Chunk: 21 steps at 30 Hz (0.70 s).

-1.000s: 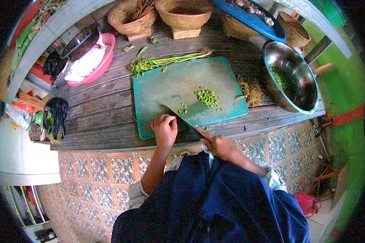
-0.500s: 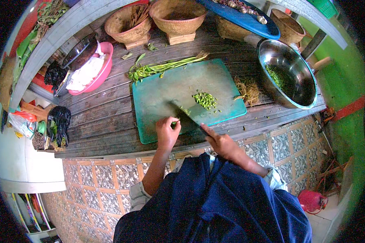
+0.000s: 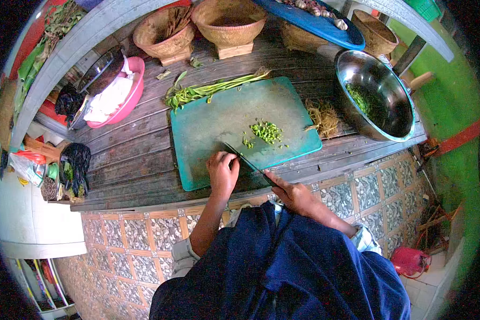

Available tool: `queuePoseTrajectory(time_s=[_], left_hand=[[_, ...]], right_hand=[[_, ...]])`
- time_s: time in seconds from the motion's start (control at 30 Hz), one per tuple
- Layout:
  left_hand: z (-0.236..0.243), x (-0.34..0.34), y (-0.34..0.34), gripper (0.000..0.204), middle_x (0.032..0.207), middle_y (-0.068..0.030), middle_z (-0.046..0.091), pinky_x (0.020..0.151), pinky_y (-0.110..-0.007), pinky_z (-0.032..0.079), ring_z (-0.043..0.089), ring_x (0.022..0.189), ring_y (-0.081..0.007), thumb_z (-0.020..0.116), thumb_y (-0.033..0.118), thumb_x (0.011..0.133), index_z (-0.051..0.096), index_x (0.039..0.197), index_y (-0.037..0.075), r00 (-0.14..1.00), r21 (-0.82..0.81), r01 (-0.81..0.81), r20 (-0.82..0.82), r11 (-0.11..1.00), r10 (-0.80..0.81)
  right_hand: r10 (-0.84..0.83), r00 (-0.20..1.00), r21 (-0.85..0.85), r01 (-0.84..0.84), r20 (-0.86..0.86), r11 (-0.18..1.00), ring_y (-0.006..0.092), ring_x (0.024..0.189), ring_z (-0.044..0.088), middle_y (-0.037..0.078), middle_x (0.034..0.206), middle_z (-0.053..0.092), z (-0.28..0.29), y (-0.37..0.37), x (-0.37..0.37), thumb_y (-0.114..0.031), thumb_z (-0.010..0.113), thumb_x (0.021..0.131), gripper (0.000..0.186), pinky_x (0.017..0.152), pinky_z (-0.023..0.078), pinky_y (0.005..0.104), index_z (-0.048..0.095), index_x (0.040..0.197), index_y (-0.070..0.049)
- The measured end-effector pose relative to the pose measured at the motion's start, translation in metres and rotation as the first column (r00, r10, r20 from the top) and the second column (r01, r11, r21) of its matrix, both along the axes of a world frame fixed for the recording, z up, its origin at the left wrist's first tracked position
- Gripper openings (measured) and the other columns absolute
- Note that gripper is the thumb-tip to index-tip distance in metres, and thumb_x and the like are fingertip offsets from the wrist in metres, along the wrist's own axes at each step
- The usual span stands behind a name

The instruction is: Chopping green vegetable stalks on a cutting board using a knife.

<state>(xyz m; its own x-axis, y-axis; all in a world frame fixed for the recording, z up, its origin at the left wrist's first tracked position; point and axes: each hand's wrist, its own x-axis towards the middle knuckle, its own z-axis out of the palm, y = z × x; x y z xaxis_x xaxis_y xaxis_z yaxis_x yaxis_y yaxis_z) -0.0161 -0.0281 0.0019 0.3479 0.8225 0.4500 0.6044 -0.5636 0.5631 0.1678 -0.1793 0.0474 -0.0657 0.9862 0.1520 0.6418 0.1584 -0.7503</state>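
Over the near part of a green-rimmed cutting board (image 3: 197, 133), my right hand (image 3: 297, 196) grips a dark-bladed knife (image 3: 250, 164) by its handle, index finger stretched along it. The blade slants up and left, its tip beside my left fingertips. My left hand (image 3: 223, 172) is closed in a pinch on green stems, now mostly hidden by the fingers. Chopped green stems (image 3: 266, 132) lie in a small heap right of the blade, with a few bits nearer to it. A bundle of long leafy stems (image 3: 218, 89) rests along the board's far edge.
Right of the board are a clump of pale roots (image 3: 322, 118) and a steel bowl (image 3: 394, 109) holding chopped greens. Woven baskets (image 3: 229, 21) and a blue tray (image 3: 304, 24) with garlic bulbs stand at the back. A pink basin (image 3: 136, 90) with white cloth sits left.
The knife blade has moved closer to my left fingers and is no longer blurred. More cut bits lie left of the heap. My left hand has shifted slightly right.
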Motion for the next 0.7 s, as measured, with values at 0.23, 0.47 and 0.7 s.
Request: queuePoseTrajectory(time_s=[0.23,0.47,0.7], left_hand=[[-0.005,0.0,-0.002,0.01,0.091,-0.0071,0.059,0.082,-0.044,0.039,0.055,0.092,-0.0293,0.067,0.015,0.075,0.064,0.083,0.01,1.0,0.048,-0.011,-0.025,0.999,0.013],[-0.018,-0.003,0.002,0.011,0.085,-0.0082,0.061,0.079,-0.044,0.04,0.056,0.089,-0.0301,0.068,0.014,0.075,0.064,0.085,0.011,0.998,-0.033,-0.025,0.051,0.999,0.027],[-0.018,-0.002,0.004,0.01,0.079,-0.0084,0.062,0.076,-0.043,0.04,0.056,0.084,-0.0306,0.069,0.014,0.074,0.061,0.08,0.011,0.997,-0.07,-0.01,0.076,0.997,0.015]], right_hand=[[0.018,0.994,-0.109,-0.006,0.107,0.994,0.0441,0.067,0.061,0.023,0.096,0.063,-0.012,0.022,-0.007,-0.019,0.055,0.091,0.059,0.059,0.051,0.0511,0.029,0.145,-0.021],[0.006,1.0,0.04,-0.007,0.026,0.999,0.0429,0.065,0.062,0.021,0.102,0.063,-0.012,0.008,-0.004,-0.016,0.055,0.09,0.056,0.059,0.051,0.0505,0.035,0.142,-0.02],[-0.036,0.998,0.158,0.028,0.048,0.987,0.0418,0.069,0.063,0.019,0.106,0.063,-0.009,0.004,0.001,-0.015,0.054,0.089,0.055,0.062,0.052,0.0497,0.036,0.141,-0.02]])
